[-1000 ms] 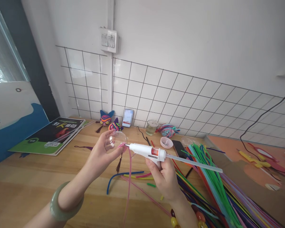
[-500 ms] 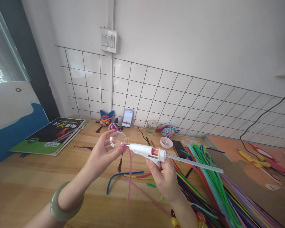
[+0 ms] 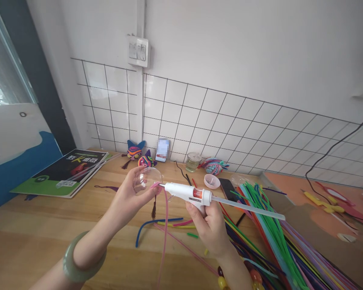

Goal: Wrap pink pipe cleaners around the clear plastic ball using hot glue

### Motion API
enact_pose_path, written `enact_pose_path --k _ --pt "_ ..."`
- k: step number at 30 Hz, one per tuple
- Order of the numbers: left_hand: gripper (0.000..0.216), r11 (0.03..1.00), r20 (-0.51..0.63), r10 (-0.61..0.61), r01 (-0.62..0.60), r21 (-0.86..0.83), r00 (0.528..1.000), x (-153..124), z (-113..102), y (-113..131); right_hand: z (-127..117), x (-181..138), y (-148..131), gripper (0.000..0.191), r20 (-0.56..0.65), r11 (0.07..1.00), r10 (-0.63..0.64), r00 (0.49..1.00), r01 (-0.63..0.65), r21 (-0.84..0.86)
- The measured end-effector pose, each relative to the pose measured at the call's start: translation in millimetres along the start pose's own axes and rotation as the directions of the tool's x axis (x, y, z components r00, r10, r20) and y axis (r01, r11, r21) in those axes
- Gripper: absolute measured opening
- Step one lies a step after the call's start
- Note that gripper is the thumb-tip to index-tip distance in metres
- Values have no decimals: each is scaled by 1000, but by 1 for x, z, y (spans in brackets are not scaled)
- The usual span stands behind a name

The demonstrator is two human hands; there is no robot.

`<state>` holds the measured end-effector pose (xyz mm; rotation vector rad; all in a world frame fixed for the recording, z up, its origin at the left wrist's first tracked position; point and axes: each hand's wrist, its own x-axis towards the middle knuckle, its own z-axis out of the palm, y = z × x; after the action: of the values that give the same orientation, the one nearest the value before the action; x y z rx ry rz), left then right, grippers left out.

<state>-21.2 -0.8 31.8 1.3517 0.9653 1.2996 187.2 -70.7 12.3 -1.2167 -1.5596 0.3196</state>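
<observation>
My left hand (image 3: 132,192) is closed around a clear plastic ball or dome (image 3: 149,177); whether it is a whole ball I cannot tell. A pink pipe cleaner (image 3: 165,225) sits against the dome's lower edge at my left fingertips and hangs down toward the table. In my right hand (image 3: 210,227) is a white hot glue gun (image 3: 181,191), gripped by its handle. The nozzle touches, or nearly touches, the pink piece by my left thumb. From the gun's back end sticks a long translucent glue stick (image 3: 248,207). A brown tassel (image 3: 154,207) shows below my left fingers.
Bundled colourful pipe cleaners (image 3: 269,229) lie at right, with a blue one (image 3: 142,227) and others loose in front. Along the wall stand striped animal crafts (image 3: 135,151), a phone (image 3: 163,150), a glass jar (image 3: 193,162) and a pink bowl (image 3: 212,181). A book (image 3: 66,171) lies left.
Hardly anything differs. Both hands, the dome and the glue gun stay in place; the tassel and the hanging pink pipe cleaner have shifted very slightly.
</observation>
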Motion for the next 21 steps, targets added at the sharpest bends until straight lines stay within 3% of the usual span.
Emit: enact_pose_path --k 21 --pt "68 1000 -11 23 -23 22 1000 -2 0 2 0 0 1 26 0 1000 -12 1000 12 14"
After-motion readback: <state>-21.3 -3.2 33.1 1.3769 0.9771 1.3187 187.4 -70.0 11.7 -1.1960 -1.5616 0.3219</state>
